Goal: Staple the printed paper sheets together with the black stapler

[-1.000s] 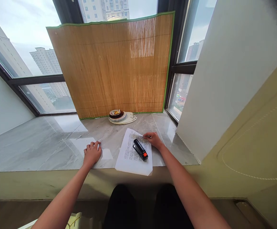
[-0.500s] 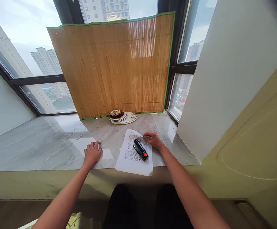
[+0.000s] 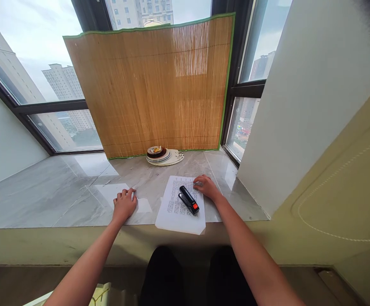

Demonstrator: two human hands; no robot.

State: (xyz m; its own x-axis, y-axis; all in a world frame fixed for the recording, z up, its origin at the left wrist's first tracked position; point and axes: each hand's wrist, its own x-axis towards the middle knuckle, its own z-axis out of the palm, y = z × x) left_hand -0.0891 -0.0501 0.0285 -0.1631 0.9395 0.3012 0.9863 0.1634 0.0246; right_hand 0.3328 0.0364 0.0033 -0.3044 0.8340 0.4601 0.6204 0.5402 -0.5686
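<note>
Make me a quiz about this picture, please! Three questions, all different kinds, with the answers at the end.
1. The black stapler lying on the printed paper has a patch coloured: A) blue, B) orange-red, C) white?
2. True or false: the left hand is lying flat on the printed paper.
3. Which is nearer to the right hand: the black stapler or the plate stack?

Key:
1. B.
2. False: the left hand rests on the sill, apart from the printed paper.
3. The black stapler.
</note>
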